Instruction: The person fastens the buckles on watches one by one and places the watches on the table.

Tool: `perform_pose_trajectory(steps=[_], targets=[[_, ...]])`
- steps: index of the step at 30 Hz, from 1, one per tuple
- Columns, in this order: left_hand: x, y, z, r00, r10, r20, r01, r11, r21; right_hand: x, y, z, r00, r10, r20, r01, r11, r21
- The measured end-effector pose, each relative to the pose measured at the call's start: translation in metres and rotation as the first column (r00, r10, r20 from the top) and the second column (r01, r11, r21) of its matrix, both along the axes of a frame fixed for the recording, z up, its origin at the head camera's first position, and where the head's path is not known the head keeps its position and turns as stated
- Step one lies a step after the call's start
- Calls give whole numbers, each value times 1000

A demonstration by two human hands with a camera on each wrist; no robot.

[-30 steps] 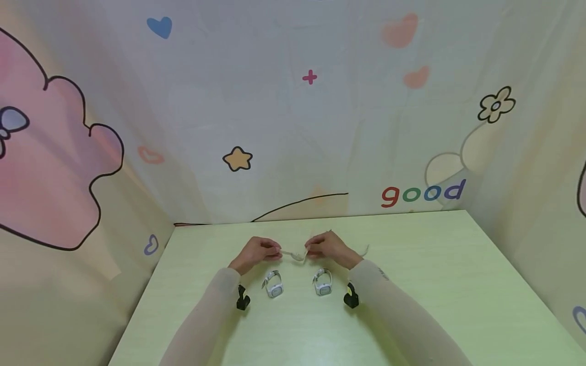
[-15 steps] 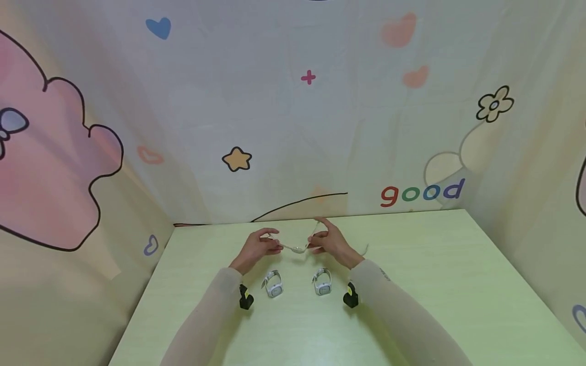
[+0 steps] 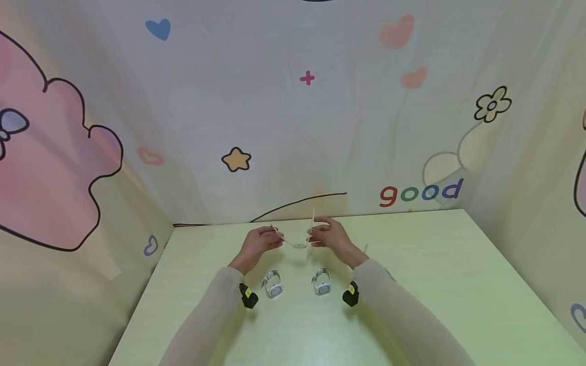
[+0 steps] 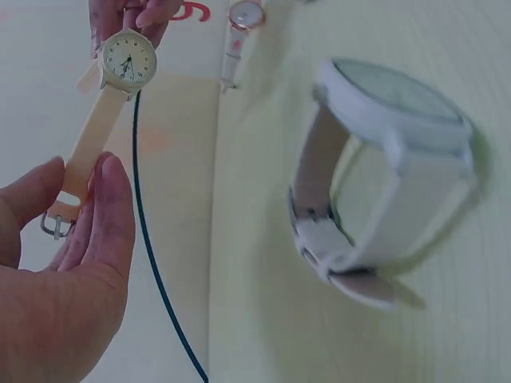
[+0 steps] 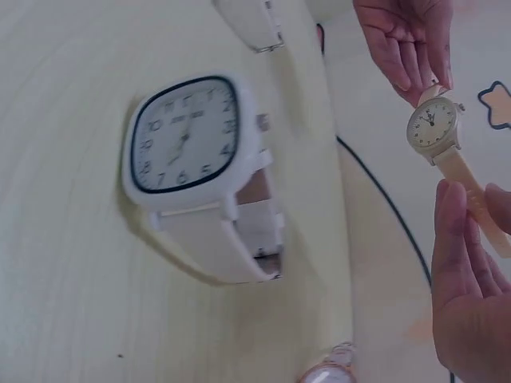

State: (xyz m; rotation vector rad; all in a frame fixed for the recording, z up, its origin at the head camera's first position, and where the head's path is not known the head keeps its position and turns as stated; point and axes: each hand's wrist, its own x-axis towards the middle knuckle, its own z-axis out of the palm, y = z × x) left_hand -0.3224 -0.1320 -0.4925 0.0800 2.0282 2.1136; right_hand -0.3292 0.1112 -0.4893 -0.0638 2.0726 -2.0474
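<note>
My left hand (image 3: pixel 258 246) and right hand (image 3: pixel 336 239) hold a wristwatch (image 3: pixel 299 246) between them, beyond the two watches on the table. It has a round cream dial (image 4: pixel 129 60) with black numerals and a pale peach strap, unfastened. In the left wrist view, the left thumb and fingers pinch the strap (image 4: pixel 86 155) near its metal buckle (image 4: pixel 56 225). The right thumb and fingers pinch the other strap half (image 5: pixel 461 177), whose free end sticks up past the hand in the head view.
On the table (image 3: pixel 293 330) stand a white watch (image 3: pixel 274 290) at left and a square-faced white watch (image 3: pixel 322 288) at right, both buckled into loops. A rose-gold-rimmed watch (image 4: pixel 246 14) lies behind the right hand. A printed curtain (image 3: pixel 274 112) hangs behind.
Both hands have risen and moved slightly away, lifting the wristwatch with them. Its strap now spreads wider, with one end pointing up by the right hand. The table watches have not moved.
</note>
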Motion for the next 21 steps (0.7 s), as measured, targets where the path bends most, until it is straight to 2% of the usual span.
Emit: perform_pose_trajectory(steps=[11,21], targets=[[10,8,14,998,49,-32,-48,998,34,19,19,23,998,4,-60,-8,998,-70],[28,23,24,996,5,-88,-4,1000,10,41,37,34,993,8,-120,-13,999,-35]])
